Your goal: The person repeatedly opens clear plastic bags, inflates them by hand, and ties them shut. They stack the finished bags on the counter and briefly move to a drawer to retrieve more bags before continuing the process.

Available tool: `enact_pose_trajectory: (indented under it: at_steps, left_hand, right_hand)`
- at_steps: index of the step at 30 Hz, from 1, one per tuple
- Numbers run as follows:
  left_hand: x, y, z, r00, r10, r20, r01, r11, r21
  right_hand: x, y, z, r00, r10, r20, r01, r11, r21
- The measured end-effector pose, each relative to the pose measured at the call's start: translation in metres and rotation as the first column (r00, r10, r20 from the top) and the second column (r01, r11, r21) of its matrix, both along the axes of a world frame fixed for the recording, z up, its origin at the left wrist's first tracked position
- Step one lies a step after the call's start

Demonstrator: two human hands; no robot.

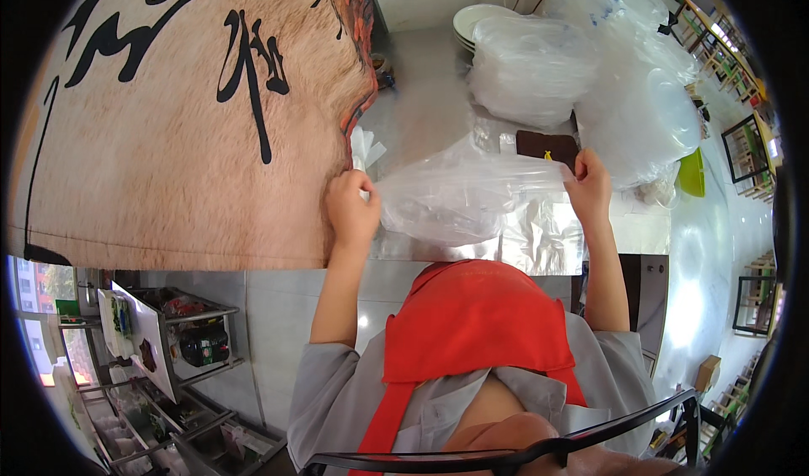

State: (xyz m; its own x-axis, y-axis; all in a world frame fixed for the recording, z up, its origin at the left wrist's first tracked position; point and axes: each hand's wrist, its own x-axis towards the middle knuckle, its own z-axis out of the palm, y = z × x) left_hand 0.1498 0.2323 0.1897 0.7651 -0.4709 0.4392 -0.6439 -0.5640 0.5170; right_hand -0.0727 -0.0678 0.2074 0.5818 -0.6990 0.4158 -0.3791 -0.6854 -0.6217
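Observation:
A clear plastic bag [442, 191] stretches between my two hands above the metal counter. My left hand [354, 207] pinches its left end, beside the edge of a hanging cloth curtain. Its other end is gripped in the curled fingers of my right hand [588, 182], level with a dark brown cloth [547, 146] that has a small yellow mark. Inside or behind the film are clear round shapes, too blurred by the plastic to name. Flat silvery plastic film [543, 232] lies along the counter's near edge, beneath the bag.
The printed curtain [272, 191] covers the left side of the counter. White plates [480, 20] are stacked at the back. Wrapped clear plastic containers [534, 68] and large plastic bags [638, 122] crowd the right, near a green bowl [692, 172]. A metal rack [202, 315] stands lower left.

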Motion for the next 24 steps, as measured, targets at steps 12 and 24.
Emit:
enact_pose_trajectory:
  at_steps: [12, 24]
  left_hand:
    - [-0.051, -0.030, -0.004, 0.372, -0.701, -0.608, -0.380, 0.483, -0.789]
    - [-0.002, 0.041, -0.076, 0.204, -0.508, -0.837, -0.532, 0.660, -0.530]
  right_hand:
    - [0.005, 0.005, -0.064, 0.980, -0.020, 0.198, -0.018, 0.982, 0.189]
    - [-0.056, 0.040, -0.121, 0.715, 0.564, 0.412, -0.183, -0.418, 0.890]
